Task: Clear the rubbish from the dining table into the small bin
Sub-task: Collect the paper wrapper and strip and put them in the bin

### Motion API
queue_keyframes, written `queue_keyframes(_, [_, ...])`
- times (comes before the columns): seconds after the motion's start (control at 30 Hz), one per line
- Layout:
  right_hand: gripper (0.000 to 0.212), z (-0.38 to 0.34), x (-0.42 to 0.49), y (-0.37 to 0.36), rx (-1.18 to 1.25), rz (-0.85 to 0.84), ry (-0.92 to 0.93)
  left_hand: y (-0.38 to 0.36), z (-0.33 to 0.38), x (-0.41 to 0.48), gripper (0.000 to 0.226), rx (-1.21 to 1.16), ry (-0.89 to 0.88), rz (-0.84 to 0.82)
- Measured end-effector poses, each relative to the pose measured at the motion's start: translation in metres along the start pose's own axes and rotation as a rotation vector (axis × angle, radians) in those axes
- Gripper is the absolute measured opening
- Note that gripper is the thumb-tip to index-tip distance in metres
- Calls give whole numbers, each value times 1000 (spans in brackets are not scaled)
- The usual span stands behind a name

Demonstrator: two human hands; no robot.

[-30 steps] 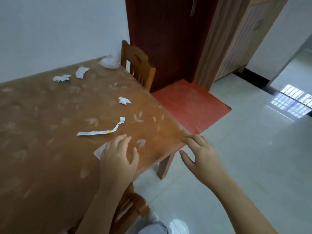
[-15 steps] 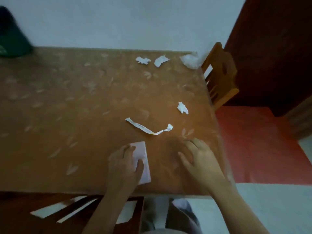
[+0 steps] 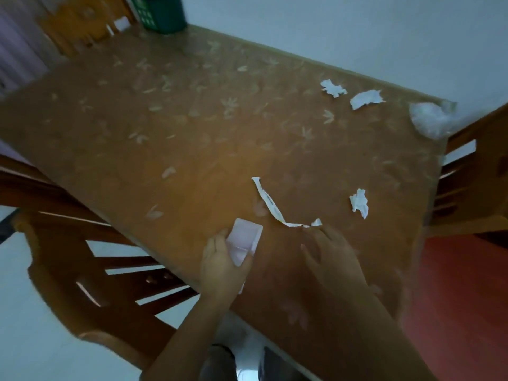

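Observation:
My left hand (image 3: 222, 266) grips a flat pale pink packet (image 3: 244, 240) at the near edge of the brown dining table (image 3: 192, 138). My right hand (image 3: 334, 255) lies open on the table, its fingertips touching the end of a long white paper strip (image 3: 270, 203). A crumpled white scrap (image 3: 359, 202) lies to the right of the strip. Two more torn scraps (image 3: 333, 88) (image 3: 365, 99) and a crumpled clear plastic wrapper (image 3: 430, 119) sit near the far right corner. A dark green bin (image 3: 160, 12) stands at the far left end of the table.
Wooden chairs stand at the near left (image 3: 90, 259), the right side (image 3: 472, 182) and the far left (image 3: 79, 26). A red mat (image 3: 461, 298) covers the floor to the right. A pale wall runs behind the table.
The view has swung left and now takes in the green bin. My left hand has closed around the pink packet. My right hand has slid forward to the paper strip's end.

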State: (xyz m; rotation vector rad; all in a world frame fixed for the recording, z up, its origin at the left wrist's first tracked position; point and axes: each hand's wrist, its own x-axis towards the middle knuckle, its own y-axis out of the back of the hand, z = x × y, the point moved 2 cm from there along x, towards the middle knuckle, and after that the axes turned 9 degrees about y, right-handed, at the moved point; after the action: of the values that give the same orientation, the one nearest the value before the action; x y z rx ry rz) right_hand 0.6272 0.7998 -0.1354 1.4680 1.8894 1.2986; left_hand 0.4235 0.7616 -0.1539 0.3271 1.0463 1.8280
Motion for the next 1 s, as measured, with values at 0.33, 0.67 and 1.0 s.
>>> queue_keyframes(0.33, [33, 24, 10, -21, 4, -47, 24, -14, -4, -8, 57, -100, 188, 52])
queue_keyframes(0.67, [27, 34, 54, -52, 51, -71, 60, 25, -13, -24, 54, -181, 163, 146])
queue_keyframes(1.0, [14, 34, 58, -85, 24, -136, 75, 48, -26, -48, 53, -230, 187, 216])
